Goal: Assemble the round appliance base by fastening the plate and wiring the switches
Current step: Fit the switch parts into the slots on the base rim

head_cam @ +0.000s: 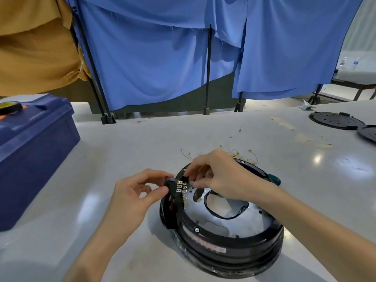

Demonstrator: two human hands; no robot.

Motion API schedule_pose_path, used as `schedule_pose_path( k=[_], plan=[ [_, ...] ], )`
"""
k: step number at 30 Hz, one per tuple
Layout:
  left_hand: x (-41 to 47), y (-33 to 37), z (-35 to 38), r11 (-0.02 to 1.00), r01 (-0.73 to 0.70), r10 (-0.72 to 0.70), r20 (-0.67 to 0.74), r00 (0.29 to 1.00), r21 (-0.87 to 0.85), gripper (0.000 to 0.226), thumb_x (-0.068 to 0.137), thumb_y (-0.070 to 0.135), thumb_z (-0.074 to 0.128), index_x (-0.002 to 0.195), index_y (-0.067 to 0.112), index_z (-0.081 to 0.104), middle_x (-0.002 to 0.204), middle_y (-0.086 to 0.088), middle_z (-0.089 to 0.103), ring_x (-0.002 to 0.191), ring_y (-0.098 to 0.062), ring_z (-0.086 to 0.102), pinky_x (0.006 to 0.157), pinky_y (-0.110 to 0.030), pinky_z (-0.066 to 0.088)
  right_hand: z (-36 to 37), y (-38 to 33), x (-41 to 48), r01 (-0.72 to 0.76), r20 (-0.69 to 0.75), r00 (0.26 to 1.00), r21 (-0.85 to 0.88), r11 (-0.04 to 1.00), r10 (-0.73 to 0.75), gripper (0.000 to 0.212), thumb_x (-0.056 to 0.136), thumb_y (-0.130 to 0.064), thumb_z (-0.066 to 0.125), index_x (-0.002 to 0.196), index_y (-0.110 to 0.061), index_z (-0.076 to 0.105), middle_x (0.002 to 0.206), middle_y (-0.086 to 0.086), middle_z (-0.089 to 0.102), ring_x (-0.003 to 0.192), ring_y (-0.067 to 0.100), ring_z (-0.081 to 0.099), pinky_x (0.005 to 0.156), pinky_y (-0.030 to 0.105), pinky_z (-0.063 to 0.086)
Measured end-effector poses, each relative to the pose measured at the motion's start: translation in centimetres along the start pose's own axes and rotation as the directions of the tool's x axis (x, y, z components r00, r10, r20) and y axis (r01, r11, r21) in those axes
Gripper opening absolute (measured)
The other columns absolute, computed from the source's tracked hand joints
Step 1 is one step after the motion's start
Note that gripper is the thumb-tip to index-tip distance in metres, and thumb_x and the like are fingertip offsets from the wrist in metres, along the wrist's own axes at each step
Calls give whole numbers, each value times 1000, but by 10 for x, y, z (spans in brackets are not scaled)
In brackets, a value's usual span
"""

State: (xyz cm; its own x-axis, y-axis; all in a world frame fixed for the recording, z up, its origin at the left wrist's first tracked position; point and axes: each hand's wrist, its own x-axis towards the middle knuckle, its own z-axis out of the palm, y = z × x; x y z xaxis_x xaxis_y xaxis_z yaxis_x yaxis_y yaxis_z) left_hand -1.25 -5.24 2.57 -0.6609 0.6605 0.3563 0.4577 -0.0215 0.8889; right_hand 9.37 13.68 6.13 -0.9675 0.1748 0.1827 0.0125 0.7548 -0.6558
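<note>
Grey tabletop (122, 149) w/ blue toolbox (34, 149), blue curtains (152, 58) behind, left hand (130, 198) pinching switch (170, 183), right hand (219, 176) pinching terminals (184, 192).

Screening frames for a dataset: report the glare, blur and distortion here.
Head view: the wide-angle lens tilts the poles and bows the table edge; glare spots sit on the table right of the base; the switch, left hand and right hand are slightly blurred.
</note>
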Motion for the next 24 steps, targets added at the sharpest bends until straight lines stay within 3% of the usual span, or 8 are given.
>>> schedule_pose_path(
  k=[5,11,14,20,24],
  plan=[
    [-22,-14,-11,995,101,-101,-14,995,1,41,77,-11,71,74,30,71,79,2,72,63,-5,48,67,-28,39,16,-9,-9,22,119,993,-47,999,-16,39,71,-11,82,107,-22,72,90,-14,67,83,1,59,67,9,44],
    [-32,-16,-6,991,100,-99,-16,995,85,42,74,-8,74,71,33,70,74,3,69,61,-5,42,63,-27,35,25,-14,-15,-2,81,997,-21,1000,4,42,69,-10,82,108,-22,72,80,-19,58,67,-9,53,64,10,46],
    [-33,-16,-6,993,80,-79,-17,997,90,42,71,-10,75,72,31,70,73,0,68,63,-9,46,64,-30,35,29,-13,-16,0,46,999,8,1000,0,40,69,-8,82,105,-20,73,83,-17,60,70,-7,54,64,10,44],
    [-37,-16,-3,987,39,-35,-28,999,158,40,68,-9,78,71,31,72,72,6,62,67,-3,45,64,-16,33,33,-9,-17,17,5,1000,33,999,-17,39,68,-6,81,105,-18,74,94,-9,66,87,8,61,69,12,45],
    [-40,-14,-2,986,29,-25,-28,999,162,41,67,-7,80,69,33,71,70,8,61,69,-4,46,65,-16,32,32,-6,-19,7,7,1000,76,997,-7,41,69,-6,83,107,-20,74,97,-6,68,83,5,62,75,22,53]
  ],
)
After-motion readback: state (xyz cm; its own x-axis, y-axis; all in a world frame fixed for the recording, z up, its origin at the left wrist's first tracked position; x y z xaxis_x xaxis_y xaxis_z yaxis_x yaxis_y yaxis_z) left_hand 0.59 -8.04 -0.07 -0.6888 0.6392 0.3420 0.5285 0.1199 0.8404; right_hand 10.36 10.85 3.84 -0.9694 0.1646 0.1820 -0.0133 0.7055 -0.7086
